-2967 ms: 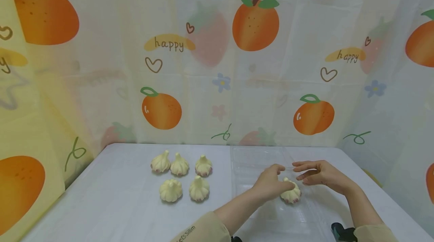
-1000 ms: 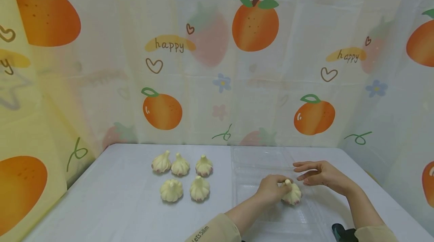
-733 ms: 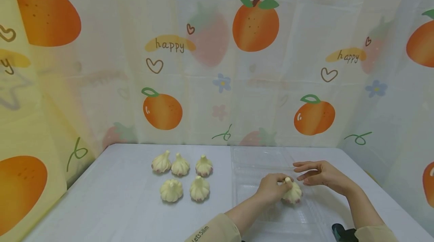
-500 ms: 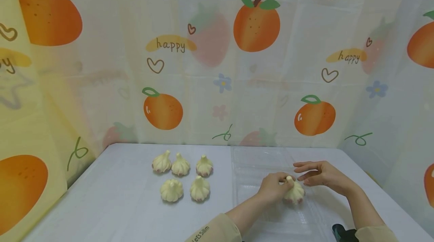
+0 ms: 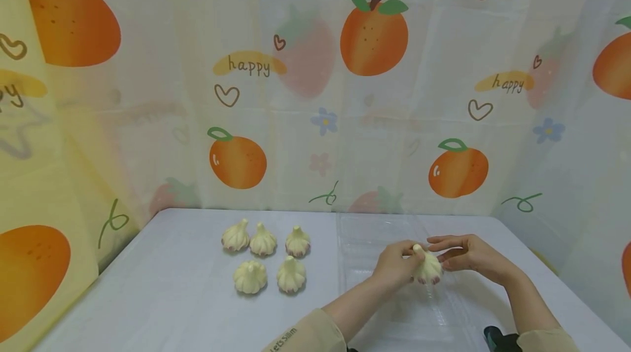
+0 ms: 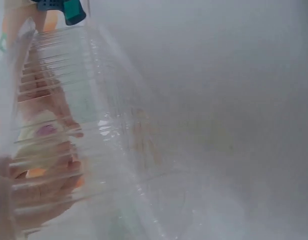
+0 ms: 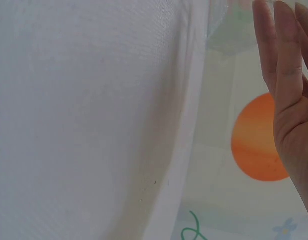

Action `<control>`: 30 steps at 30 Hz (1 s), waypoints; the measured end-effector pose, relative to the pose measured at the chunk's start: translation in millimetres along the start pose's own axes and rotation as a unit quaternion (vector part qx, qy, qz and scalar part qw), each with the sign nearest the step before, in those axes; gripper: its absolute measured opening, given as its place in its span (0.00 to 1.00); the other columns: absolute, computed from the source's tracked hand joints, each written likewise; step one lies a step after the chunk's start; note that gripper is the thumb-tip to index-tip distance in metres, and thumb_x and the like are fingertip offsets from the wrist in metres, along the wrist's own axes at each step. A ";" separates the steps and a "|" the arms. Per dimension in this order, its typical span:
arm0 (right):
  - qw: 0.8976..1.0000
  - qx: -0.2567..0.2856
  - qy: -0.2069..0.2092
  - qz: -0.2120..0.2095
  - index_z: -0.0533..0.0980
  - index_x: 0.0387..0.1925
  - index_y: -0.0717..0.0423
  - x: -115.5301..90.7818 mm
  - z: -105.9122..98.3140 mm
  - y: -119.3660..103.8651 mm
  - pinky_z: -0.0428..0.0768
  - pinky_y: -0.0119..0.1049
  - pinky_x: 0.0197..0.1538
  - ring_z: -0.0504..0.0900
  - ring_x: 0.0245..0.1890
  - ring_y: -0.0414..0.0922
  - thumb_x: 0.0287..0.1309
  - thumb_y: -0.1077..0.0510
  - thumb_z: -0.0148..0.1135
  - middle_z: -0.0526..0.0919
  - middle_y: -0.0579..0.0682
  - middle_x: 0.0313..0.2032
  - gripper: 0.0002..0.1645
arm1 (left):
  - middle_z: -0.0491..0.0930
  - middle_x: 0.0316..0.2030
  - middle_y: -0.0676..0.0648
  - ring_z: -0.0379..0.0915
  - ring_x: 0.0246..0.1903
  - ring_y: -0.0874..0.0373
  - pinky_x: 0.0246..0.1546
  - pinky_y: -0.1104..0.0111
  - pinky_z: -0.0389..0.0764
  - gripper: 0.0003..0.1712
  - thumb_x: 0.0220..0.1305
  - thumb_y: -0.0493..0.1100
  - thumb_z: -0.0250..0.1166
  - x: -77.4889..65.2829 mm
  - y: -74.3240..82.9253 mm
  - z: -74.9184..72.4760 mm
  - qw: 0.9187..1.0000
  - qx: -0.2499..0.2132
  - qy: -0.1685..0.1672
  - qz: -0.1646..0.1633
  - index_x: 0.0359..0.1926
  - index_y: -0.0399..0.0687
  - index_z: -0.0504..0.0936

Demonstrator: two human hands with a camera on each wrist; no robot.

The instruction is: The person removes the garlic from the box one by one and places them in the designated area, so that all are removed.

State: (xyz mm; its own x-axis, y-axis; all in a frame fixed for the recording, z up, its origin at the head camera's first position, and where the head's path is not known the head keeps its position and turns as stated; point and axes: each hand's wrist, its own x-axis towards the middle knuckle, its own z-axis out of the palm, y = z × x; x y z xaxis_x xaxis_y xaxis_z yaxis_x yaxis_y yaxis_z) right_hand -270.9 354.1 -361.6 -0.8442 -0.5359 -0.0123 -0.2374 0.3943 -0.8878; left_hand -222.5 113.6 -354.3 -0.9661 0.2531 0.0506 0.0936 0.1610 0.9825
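My left hand [image 5: 394,265] pinches a pale garlic bulb [image 5: 428,267] between thumb and fingers, above a clear plastic box [image 5: 357,234]. The left wrist view has that bulb [image 6: 36,145] and the left hand [image 6: 36,200] blurred behind the box's ridged, see-through wall [image 6: 101,125]. Close to the bulb's right side is my right hand [image 5: 468,253], its fingers extended and loosely bent; whether the fingertips touch the bulb I cannot tell. In the right wrist view the right hand [image 7: 291,90] shows long, nearly straight fingers, their tips cut off by the frame.
Several garlic bulbs stand on the white table [image 5: 172,286] left of the box, among them a front one [image 5: 250,277] and a back one [image 5: 235,236]. A fruit-printed curtain [image 5: 315,122] closes off the back and sides. A dark wrist mount [image 5: 499,339] sits by the right sleeve.
The left hand, at first spread over the bulb, has closed on it and raised it slightly, up and toward the right hand. The right hand has hardly moved.
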 end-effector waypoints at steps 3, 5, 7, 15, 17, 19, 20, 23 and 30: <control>1.000 -0.008 0.000 -0.001 0.75 0.60 0.66 0.2 0.5 0.3 0.84 0.33 0.49 0.84 0.52 0.36 0.59 0.64 0.60 0.77 0.25 0.58 0.26 | 0.83 0.49 0.44 0.78 0.38 0.60 0.35 0.64 0.87 0.11 0.67 0.41 0.63 -3.1 3.8 -2.0 1.000 -0.024 -0.008 -0.002 0.48 0.46 0.85; 1.000 -0.013 0.002 0.002 0.76 0.60 0.65 0.0 1.1 0.3 0.84 0.33 0.49 0.85 0.52 0.36 0.59 0.63 0.60 0.77 0.29 0.60 0.26 | 0.83 0.50 0.43 0.79 0.41 0.58 0.37 0.61 0.88 0.13 0.67 0.41 0.62 -5.9 6.1 -4.3 0.999 -0.031 -0.016 -0.002 0.50 0.45 0.85; 1.000 -0.017 0.005 0.004 0.76 0.59 0.65 -0.1 1.7 0.1 0.84 0.33 0.49 0.85 0.51 0.37 0.59 0.63 0.60 0.77 0.39 0.63 0.26 | 0.83 0.50 0.43 0.80 0.43 0.57 0.39 0.59 0.88 0.13 0.67 0.41 0.62 -9.0 8.1 -7.7 0.999 -0.035 -0.027 -0.001 0.51 0.44 0.84; 1.000 -0.027 0.004 0.004 0.76 0.59 0.65 1.0 1.6 -0.8 0.83 0.31 0.50 0.86 0.50 0.39 0.62 0.62 0.60 0.77 0.38 0.63 0.24 | 0.81 0.49 0.44 0.81 0.45 0.56 0.42 0.58 0.88 0.12 0.69 0.40 0.60 -15.2 15.7 -32.5 0.997 -0.057 -0.052 0.005 0.50 0.47 0.84; 1.000 -0.026 0.002 0.005 0.75 0.60 0.67 1.4 0.9 -0.8 0.83 0.31 0.50 0.86 0.50 0.40 0.62 0.62 0.60 0.77 0.24 0.58 0.25 | 0.81 0.50 0.43 0.81 0.45 0.56 0.42 0.57 0.88 0.13 0.70 0.40 0.60 -15.5 17.3 -39.2 0.997 -0.059 -0.054 0.011 0.51 0.46 0.84; 1.000 -0.024 0.002 0.008 0.74 0.60 0.70 2.0 0.7 -0.6 0.83 0.30 0.50 0.86 0.50 0.39 0.62 0.62 0.60 0.77 0.20 0.55 0.26 | 0.80 0.51 0.42 0.82 0.46 0.55 0.43 0.57 0.87 0.14 0.70 0.40 0.59 -15.9 18.9 -46.5 0.996 -0.060 -0.057 0.018 0.52 0.45 0.83; 1.000 -0.024 0.002 0.009 0.73 0.60 0.71 2.0 0.7 -0.7 0.83 0.29 0.50 0.86 0.50 0.39 0.62 0.62 0.60 0.77 0.20 0.55 0.26 | 0.80 0.52 0.42 0.82 0.46 0.55 0.44 0.57 0.87 0.14 0.70 0.41 0.59 -16.2 19.7 -50.0 0.996 -0.060 -0.057 0.022 0.53 0.45 0.83; 1.000 -0.018 0.001 0.009 0.71 0.60 0.74 1.5 0.4 -1.1 0.83 0.29 0.49 0.86 0.50 0.38 0.62 0.62 0.61 0.76 0.18 0.54 0.28 | 0.80 0.53 0.41 0.82 0.47 0.56 0.46 0.57 0.87 0.15 0.71 0.41 0.59 -16.8 21.9 -60.7 0.996 -0.063 -0.058 0.028 0.55 0.44 0.82; 1.000 -0.006 -0.003 0.000 0.71 0.60 0.76 -0.5 0.7 -2.1 0.84 0.29 0.49 0.86 0.49 0.36 0.62 0.62 0.61 0.77 0.19 0.54 0.28 | 0.77 0.56 0.40 0.81 0.52 0.51 0.50 0.56 0.85 0.16 0.72 0.42 0.58 -19.8 27.5 -85.4 0.995 -0.075 -0.062 0.027 0.56 0.47 0.82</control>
State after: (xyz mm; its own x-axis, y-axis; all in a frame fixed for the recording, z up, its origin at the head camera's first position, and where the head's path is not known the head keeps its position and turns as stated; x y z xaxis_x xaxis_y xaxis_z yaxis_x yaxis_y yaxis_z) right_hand -269.6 353.0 -360.0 -0.8414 -0.5402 -0.0156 -0.2427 0.4036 -0.8822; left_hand -221.3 31.6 -313.0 -0.9224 0.3754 0.0906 0.0984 0.0015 0.9952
